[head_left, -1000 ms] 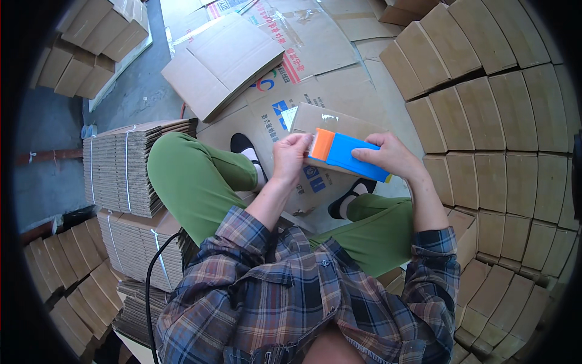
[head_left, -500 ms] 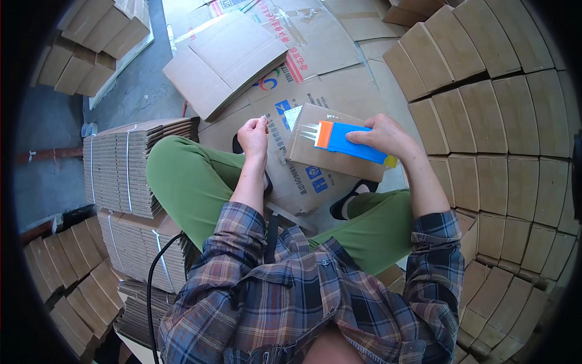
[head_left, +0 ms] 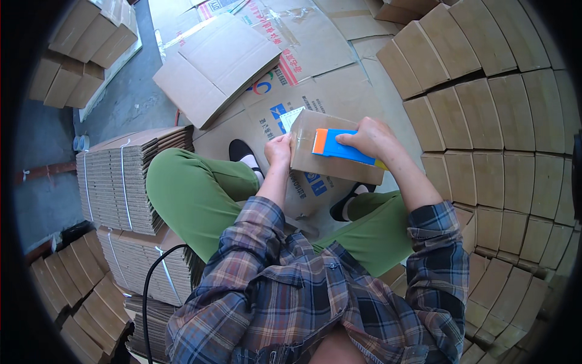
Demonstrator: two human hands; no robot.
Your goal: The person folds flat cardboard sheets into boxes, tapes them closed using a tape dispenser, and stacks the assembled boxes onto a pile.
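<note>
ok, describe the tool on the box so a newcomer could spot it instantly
Start at the green trouser legs mid-frame. Just above the knees, both hands hold up a small brown cardboard box. Pressed flat on its face under the right hand is the tape dispenser, bright blue with an orange end, the only vivid thing among brown cartons.

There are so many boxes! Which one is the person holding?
The small brown box between both hands: left hand on its left edge, right hand pressing a blue-and-orange tool on it. The others sit stacked around.
</note>
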